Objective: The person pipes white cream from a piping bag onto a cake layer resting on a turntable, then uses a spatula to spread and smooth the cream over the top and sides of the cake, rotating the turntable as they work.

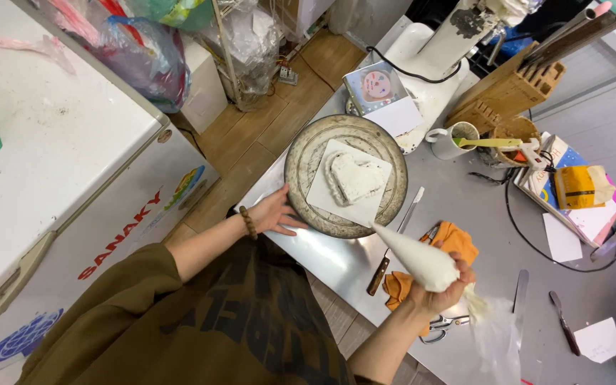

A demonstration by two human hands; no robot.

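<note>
A heart-shaped white cake sits on a white square board on a round metal turntable. My left hand, with a bead bracelet on its wrist, rests open against the turntable's near-left rim. My right hand grips a white piping bag full of cream. The bag's tip points at the turntable's near edge, just short of the board.
A spatula with a wooden handle, an orange cloth and scissors lie on the steel table near my right hand. A white mug, a knife block and a stand mixer stand behind. A white chest freezer is at the left.
</note>
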